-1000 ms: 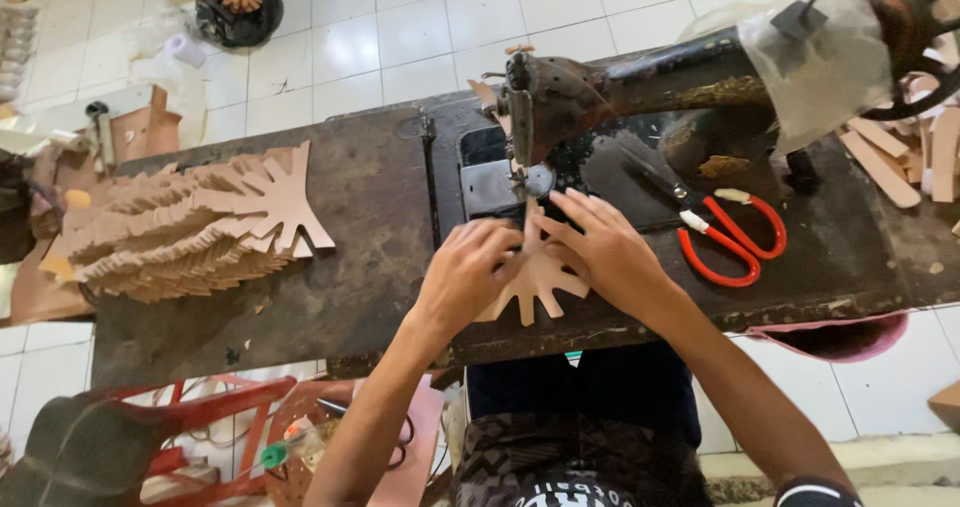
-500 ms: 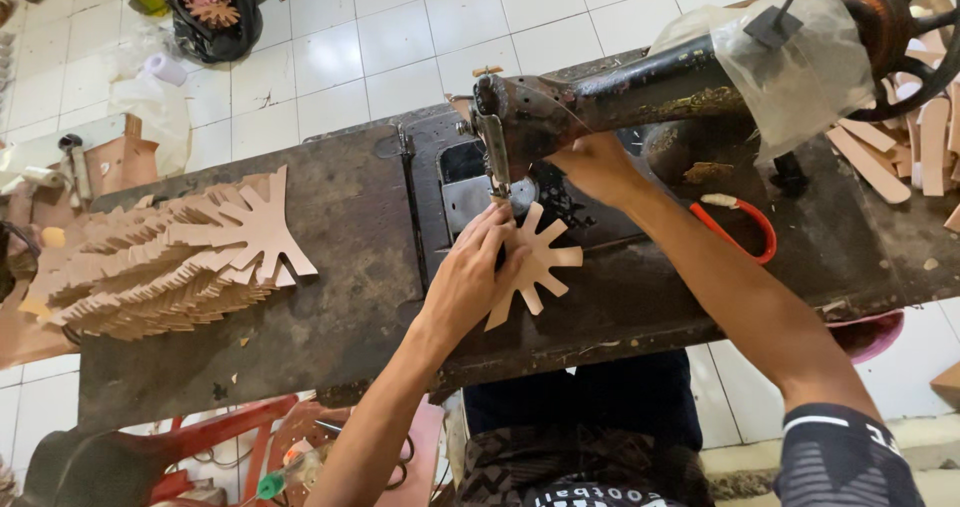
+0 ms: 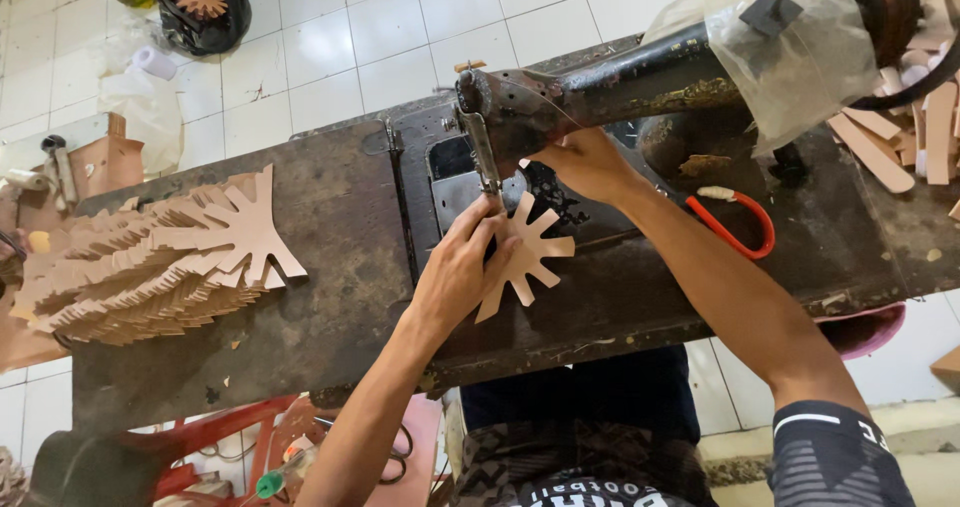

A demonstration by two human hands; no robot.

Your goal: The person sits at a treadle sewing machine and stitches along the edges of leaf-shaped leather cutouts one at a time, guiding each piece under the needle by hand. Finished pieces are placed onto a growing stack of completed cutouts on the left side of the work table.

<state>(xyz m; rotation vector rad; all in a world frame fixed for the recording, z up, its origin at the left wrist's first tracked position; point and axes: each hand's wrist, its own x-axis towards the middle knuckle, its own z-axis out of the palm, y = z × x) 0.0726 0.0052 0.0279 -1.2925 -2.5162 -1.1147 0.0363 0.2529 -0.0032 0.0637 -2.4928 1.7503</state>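
The floor (image 3: 420,37) is laid in square white tiles with thin grey joints, evenly lit; a dark, scuffed wooden worktable (image 3: 300,297) runs across the view, tilted in the frame; a black bag (image 3: 205,12) holding pink scraps sits on the tiles at the upper left, a white plastic bag (image 3: 140,102) just below it; a red metal frame (image 3: 215,447) shows beneath the table's near edge; a pink basin (image 3: 870,329) peeks out under its right end.
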